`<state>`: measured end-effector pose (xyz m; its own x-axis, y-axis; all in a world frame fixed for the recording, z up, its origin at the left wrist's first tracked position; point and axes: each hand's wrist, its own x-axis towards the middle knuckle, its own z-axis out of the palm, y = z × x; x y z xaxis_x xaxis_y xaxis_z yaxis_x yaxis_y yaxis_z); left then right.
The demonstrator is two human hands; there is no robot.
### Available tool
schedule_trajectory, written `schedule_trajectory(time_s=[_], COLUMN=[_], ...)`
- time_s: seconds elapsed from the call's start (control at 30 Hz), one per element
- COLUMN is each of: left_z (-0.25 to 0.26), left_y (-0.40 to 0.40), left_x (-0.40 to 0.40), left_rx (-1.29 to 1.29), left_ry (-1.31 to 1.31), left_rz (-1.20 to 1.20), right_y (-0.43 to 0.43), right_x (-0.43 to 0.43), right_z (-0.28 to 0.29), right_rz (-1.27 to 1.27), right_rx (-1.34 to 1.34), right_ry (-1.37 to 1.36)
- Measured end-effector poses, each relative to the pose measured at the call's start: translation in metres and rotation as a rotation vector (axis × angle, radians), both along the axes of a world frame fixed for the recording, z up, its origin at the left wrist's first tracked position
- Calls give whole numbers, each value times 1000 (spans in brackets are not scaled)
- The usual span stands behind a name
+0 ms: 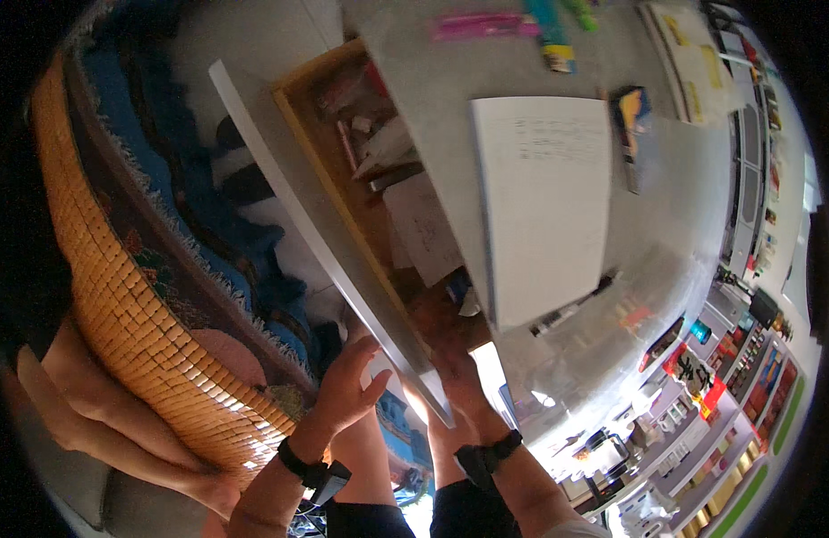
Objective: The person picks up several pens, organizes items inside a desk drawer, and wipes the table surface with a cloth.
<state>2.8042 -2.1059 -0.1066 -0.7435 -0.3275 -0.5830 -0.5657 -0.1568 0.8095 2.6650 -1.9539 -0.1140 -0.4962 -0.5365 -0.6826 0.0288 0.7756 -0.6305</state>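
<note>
A desk drawer with a pale front panel (280,181) is pulled out in front of me. My left hand (350,383) is just outside that panel near its lower end, thumb apart from the fingers and nothing held. My right hand (458,380) reaches over the drawer's near end, its fingers dark and blurred in the shadow, so any grip is hidden. Inside the drawer are sheets of paper (424,228), a dark pen-like stick (396,176) and a pink pen (347,144). A notebook (549,208) with handwriting lies open on the desktop.
Beside the notebook are a black pen (576,302) and a dark-and-yellow packet (631,124). A pink packet (485,25) and a teal packet (549,33) are farther up. Stocked shelves (697,457) stand right. Another person's bare limb (119,437) rests by the woven tile mat (139,302).
</note>
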Motion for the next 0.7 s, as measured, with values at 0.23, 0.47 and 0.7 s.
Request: schedule_trajectory(time_s=[0.23,0.47,0.7], left_z=[28,35,69], left_y=[28,9,-2], left_x=[8,6,-38], left_rx=[431,715,609], left_ry=[-66,-123,-274], left_rz=[466,585,584], right_y=[-18,21,111], right_x=[-7,-18,-73], right_z=[127,199,231], right_rz=[-78,-317,-879], right_rx=[-184,-301,-351], right_ry=[-183,-421,-40])
